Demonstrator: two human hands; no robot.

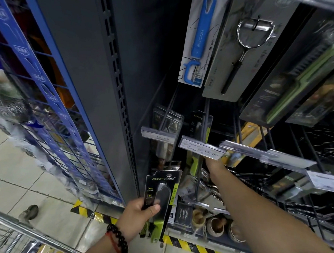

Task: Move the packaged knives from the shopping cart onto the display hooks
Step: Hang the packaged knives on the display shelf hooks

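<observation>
My left hand [138, 217] grips a packaged knife [161, 197], a black card with a steel blade and a green handle, held upright in front of the dark shelf upright. My right arm reaches forward under a clear price tag [201, 148] reading 15.00, and my right hand [212, 163] is mostly hidden behind it, so its fingers cannot be made out. A matching packaged knife [200, 127] hangs on the display hook [205, 117] just above that tag. The shopping cart [8, 231] rim shows at the bottom left.
Peelers in packs hang higher: a blue one [198, 39], a steel one [242, 52], a green one [297, 80]. Another pack [167, 126] hangs left of the knife hook. Bare wire hooks [320, 150] fill the right. Small bowls [216, 224] sit on the bottom shelf above hazard tape [202, 249].
</observation>
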